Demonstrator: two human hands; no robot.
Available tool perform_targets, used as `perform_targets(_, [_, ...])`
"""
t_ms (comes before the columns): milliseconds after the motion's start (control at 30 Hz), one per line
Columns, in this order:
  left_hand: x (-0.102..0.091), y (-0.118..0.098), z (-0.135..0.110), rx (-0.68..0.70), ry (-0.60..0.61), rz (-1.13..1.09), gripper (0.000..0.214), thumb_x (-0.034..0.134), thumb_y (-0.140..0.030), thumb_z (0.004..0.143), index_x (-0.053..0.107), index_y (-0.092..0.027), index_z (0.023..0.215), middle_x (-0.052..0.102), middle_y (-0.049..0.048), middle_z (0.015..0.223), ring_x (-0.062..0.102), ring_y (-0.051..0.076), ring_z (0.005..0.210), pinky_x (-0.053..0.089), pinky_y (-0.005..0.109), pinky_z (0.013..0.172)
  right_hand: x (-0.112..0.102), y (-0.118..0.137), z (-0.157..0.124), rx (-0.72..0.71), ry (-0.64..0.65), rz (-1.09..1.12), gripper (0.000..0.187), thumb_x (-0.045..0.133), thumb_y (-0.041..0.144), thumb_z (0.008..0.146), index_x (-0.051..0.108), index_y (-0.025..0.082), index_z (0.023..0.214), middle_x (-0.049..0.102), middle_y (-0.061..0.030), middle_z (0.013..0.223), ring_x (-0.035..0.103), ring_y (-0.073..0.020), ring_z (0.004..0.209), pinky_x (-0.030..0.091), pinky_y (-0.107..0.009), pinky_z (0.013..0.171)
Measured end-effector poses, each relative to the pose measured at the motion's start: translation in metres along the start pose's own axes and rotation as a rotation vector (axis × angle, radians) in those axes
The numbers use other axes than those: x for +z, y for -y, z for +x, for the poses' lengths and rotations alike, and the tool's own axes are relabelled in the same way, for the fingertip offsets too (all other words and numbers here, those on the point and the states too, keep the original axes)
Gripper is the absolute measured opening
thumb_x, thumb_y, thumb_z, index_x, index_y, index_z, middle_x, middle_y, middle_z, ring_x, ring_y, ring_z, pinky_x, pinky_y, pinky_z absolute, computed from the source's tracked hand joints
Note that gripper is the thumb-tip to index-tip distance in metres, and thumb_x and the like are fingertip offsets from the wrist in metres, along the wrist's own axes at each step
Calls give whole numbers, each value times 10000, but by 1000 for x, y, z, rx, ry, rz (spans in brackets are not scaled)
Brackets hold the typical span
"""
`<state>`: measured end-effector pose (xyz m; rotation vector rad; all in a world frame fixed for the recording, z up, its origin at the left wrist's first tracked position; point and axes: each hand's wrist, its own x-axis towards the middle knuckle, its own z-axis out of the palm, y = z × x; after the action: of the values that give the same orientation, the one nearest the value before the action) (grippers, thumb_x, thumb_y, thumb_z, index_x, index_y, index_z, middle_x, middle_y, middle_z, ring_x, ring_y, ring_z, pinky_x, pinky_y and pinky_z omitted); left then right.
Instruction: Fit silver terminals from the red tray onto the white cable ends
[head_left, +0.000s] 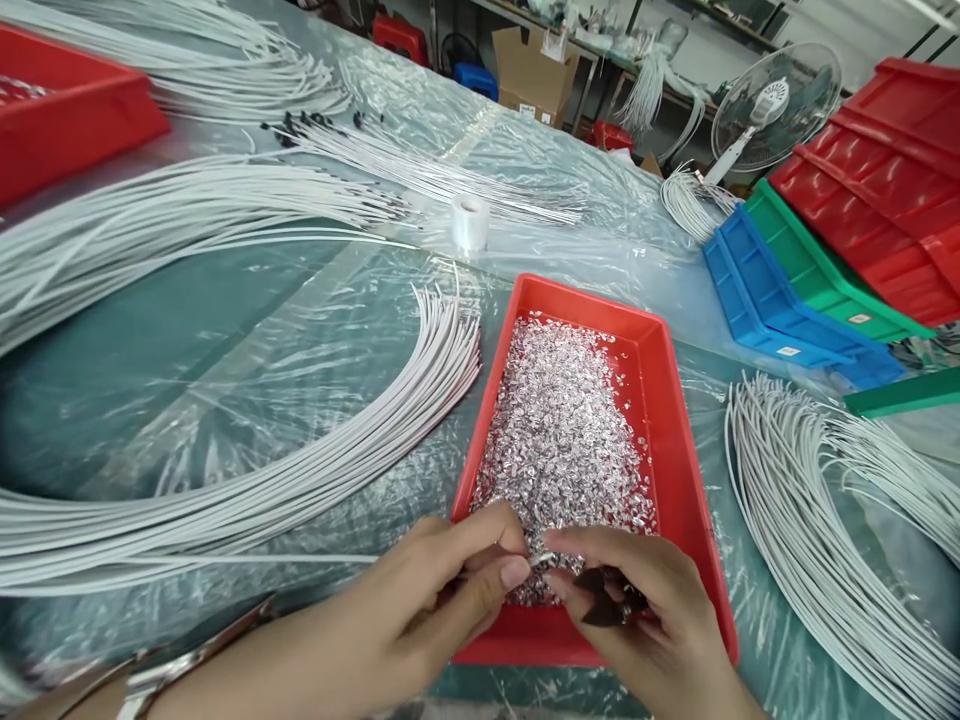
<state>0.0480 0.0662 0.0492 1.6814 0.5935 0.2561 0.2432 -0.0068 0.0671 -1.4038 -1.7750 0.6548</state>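
Observation:
My left hand (442, 590) pinches the end of a thin white wire (285, 558) that runs off to the left across the table. My right hand (637, 610) is closed in a pinch on a small silver metal piece (541, 560) right at the wire's tip; the two hands meet over the near end of a red tray (675, 420). The tray holds a heap of tiny shiny metal terminals (562, 430). A dark small object sits in my right palm; I cannot make out what it is.
Bundles of white wires (225, 500) curve over the plastic-covered table on the left, and another bundle (825, 520) lies on the right. A tape roll (470, 220) stands beyond the tray. Stacked blue, green and red bins (840, 270) sit far right, a red bin (67, 120) far left, a fan (772, 105) behind.

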Motion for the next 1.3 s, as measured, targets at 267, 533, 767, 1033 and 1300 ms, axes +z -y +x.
perform_targets(267, [-7,-11,8,23,41,102,214,355,-254,964,441,-199,777,331,-74,580,321,88,500,261,190,433,-6,-1,2,-132,61,-150,152,528,170,903,596,225,1027,712,9,760,660,-115,595,497,-226,530])
perform_targets(533, [-6,-11,9,-6,95,105,224,365,-268,971,434,-206,767,340,-82,560,321,83,486,248,205,443,-12,3,3,-125,153,-223,140,477,355,976,550,235,981,689,27,724,651,-97,601,470,-213,550])
perform_targets(767, [-4,-9,8,3,101,224,214,360,-264,971,493,-209,813,483,-60,615,419,91,517,273,223,471,-10,-1,3,17,196,-87,201,619,84,757,580,226,893,611,68,654,549,-70,513,397,-194,496])
perform_targets(1033, [-2,-6,8,7,104,335,230,356,-305,996,527,-233,860,575,-43,668,526,118,575,294,240,495,-11,-3,-2,244,296,16,208,599,44,708,586,222,814,565,79,638,492,-67,536,350,-197,509])
perform_targets(1300, [-3,-4,5,98,143,339,238,319,-275,1016,553,-243,994,676,-12,865,616,147,687,350,254,541,-15,0,2,330,362,56,212,559,36,693,567,229,781,555,74,644,491,-83,564,371,-189,547])
